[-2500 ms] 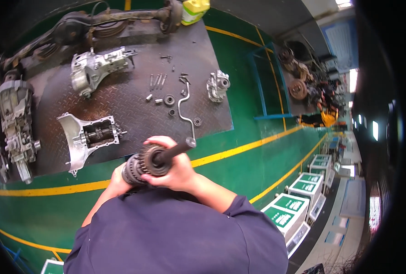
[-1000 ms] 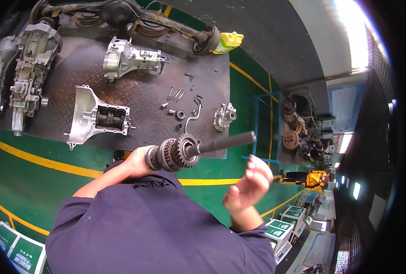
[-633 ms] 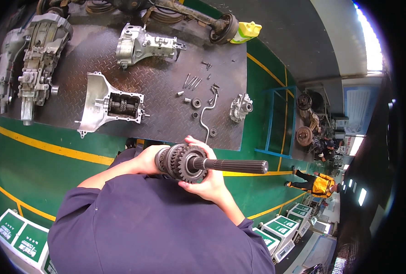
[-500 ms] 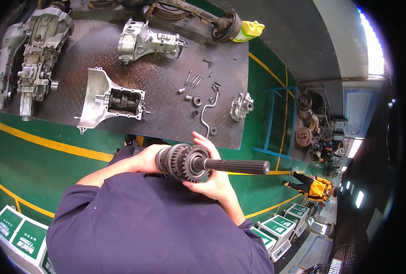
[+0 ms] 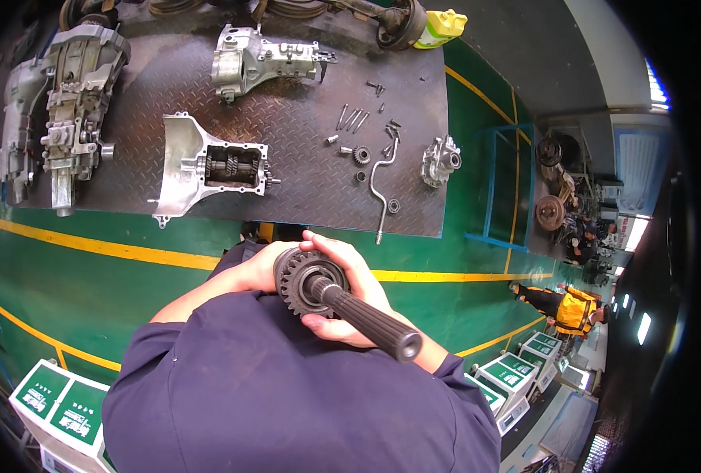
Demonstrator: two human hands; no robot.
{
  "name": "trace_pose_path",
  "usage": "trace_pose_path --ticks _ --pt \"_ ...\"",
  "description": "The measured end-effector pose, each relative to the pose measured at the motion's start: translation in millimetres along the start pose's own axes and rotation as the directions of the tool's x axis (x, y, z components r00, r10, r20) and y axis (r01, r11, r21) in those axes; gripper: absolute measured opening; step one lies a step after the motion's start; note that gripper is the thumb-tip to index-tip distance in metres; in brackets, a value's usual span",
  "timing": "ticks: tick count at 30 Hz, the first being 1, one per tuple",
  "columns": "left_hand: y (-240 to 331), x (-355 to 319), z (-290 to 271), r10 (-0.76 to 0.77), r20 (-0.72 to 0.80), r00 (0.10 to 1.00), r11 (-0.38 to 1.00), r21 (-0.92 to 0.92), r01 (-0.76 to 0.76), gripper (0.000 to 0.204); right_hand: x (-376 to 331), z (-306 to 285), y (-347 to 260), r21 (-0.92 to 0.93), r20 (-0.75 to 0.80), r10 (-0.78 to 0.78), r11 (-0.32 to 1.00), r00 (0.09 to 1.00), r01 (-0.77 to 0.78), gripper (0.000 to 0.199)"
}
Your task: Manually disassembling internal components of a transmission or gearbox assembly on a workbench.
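shaft: I see the gear shaft (image 5: 343, 303) out of any housing, held in front of the chest above the green floor (image 5: 67, 284), clear of the checker-plate mat (image 5: 303, 173)
left hand: left hand (image 5: 260, 268) wrapped around the gear end from the far side, fingers closed on the gear cluster
right hand: right hand (image 5: 350, 296) cupped under and over the shaft just past the big gear, fingers closed on it
axis: long axis runs from the gear cluster at upper left to the splined tip at lower right; the tip points toward the camera and to my right, gears face the mat
done: by my read the shaft is pulled and both hands carry it; bolts (image 5: 350, 118), a small gear (image 5: 361, 154) and a bent rod (image 5: 382, 185) lie loose on the mat
left: open gearbox case (image 5: 212, 169) shows gears inside, so I judge the strip-down only part way; two more housings (image 5: 260, 59) (image 5: 74, 110) sit intact
unclear: can't tell if the shaft is worn or clean
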State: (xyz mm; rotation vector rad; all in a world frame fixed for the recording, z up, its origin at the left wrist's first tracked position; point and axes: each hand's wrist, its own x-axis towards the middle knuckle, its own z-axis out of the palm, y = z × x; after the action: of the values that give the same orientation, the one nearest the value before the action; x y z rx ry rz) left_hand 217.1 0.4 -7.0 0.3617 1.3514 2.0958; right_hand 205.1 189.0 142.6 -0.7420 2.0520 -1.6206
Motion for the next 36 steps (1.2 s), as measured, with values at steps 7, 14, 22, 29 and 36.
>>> trace_pose_path --ticks 7,14,22,29,36 --pt "-3 -7 4 -0.014 -0.162 0.987 0.999 0.043 0.021 0.049 10 19 12 -0.118 -0.177 -0.125 0.987 0.976 0.105 0.096" --pt "-18 8 -4 -0.127 -0.091 0.988 0.971 -0.213 0.105 0.048 -16 -2 25 0.267 -0.146 -0.105 0.953 0.984 0.142 0.073" --pt "-10 36 -3 -0.018 -0.131 0.991 0.979 0.198 0.044 0.057 2 -37 32 0.363 -0.037 -0.073 0.928 0.997 0.082 0.082" --pt "-17 60 -12 0.128 -0.412 0.902 0.841 0.527 0.121 0.071 3 -91 44 0.493 -0.102 -0.053 0.865 0.993 0.097 0.058" --pt "53 107 26 0.162 -0.634 0.756 0.9 0.409 0.15 0.056 83 -151 35 0.446 -0.02 -0.104 0.889 0.994 0.102 0.071"
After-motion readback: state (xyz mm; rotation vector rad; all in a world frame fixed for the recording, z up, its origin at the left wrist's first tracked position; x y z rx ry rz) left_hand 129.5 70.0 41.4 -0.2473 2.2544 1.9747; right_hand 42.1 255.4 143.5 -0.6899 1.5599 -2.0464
